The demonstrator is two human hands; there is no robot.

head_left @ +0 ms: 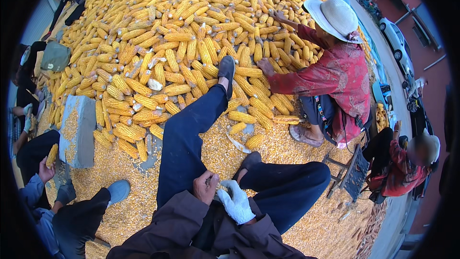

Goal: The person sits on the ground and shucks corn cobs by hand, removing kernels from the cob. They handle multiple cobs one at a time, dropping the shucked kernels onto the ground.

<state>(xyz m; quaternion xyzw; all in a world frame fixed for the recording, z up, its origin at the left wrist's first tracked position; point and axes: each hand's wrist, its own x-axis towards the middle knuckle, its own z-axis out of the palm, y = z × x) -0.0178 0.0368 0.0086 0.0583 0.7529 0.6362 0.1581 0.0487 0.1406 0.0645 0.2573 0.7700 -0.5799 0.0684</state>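
My left hand (205, 188) is bare and held over my lap, its fingers curled in. A small dark patch shows at the fingers, too small to name. Close by on its right is my right hand (236, 203), in a white knitted glove. Its thumb and fingers are apart and point toward the left hand, with nothing seen between them. Both hands are above my dark trousers (189, 139), between my spread legs. Beyond my feet rises a big heap of yellow corn cobs (177, 38); my left shoe (226, 69) rests against its near edge.
Loose corn kernels (136, 220) cover the ground around me. A concrete block (79, 132) stands at left, near a seated person holding a corn cob (51, 155). At right a person in a red shirt and pale hat (335, 19) reaches into the heap; a folding chair (352, 175) stands behind.
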